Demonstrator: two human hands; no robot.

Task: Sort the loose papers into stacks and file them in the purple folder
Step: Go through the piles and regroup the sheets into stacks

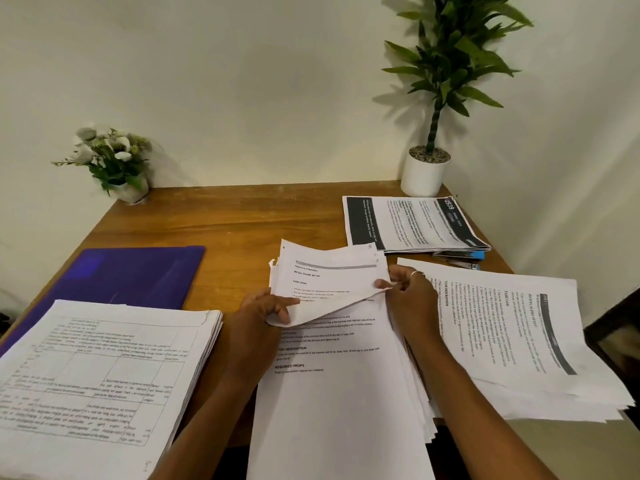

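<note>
A thick middle pile of printed papers lies in front of me. My left hand pinches the folded-up lower edge of its top sheets. At the sheets' right edge my right hand, a ring on one finger, pinches the same sheets, which are lifted and bent back off the pile. The closed purple folder lies flat at the left rear. A stack with printed tables sits at the near left. Another stack, turned sideways, lies at the right.
A fourth stack with dark header bands lies at the back right on the wooden table, over some blue-tipped items. A white potted plant stands in the back right corner, a small flower pot at the back left.
</note>
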